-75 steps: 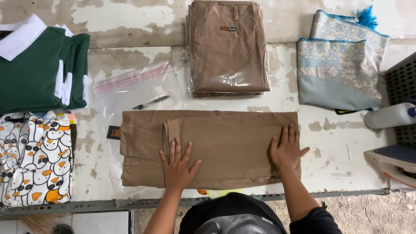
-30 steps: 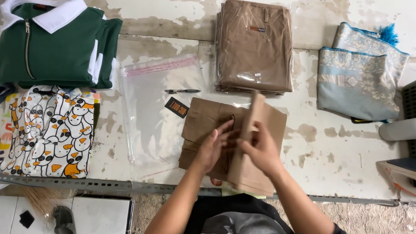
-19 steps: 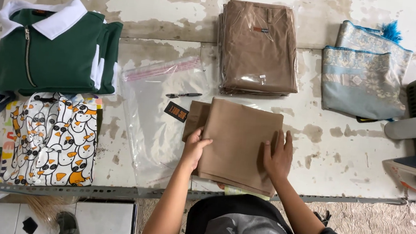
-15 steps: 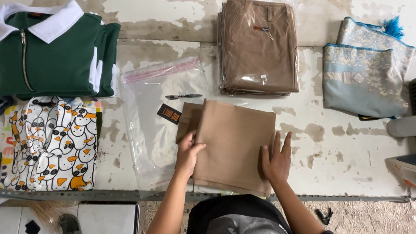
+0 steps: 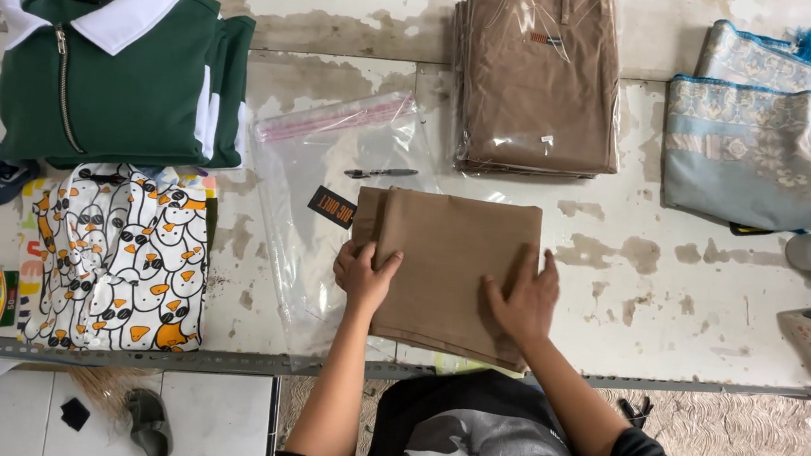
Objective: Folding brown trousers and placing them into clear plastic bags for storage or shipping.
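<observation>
So compared with a couple of seconds back, the tan garment (image 5: 446, 271) has gone from a long strip laid across the bench (image 5: 616, 276) to a compact, roughly square fold. Half a second ago the hands were in nearly the same spots, so not much has moved since then.

The garment is smooth matte woven cloth with a thicker stacked edge on its left side and a small black hang tag (image 5: 331, 206) poking out at the upper left. It sits at the near middle of the bench, partly on a clear, crinkly plastic zip bag (image 5: 303, 170) with a pink seal strip. A pen (image 5: 381, 172) lies on the bag just above the garment.

The left hand (image 5: 364, 273) rests on the garment's left edge, fingers curled and close together, thumb on top of the cloth. The right hand (image 5: 521, 302) lies flat on the right part, fingers (image 5: 519, 272) slightly spread and pressing down.

Around it: a stack of bagged tan garments (image 5: 541, 74) behind, a green zip top with white collar (image 5: 116, 66) at far left, a duck-print fabric (image 5: 119, 257) below that, and a pale blue patterned cloth (image 5: 751, 131) on the right. The bench top is worn, patchy white paint.
</observation>
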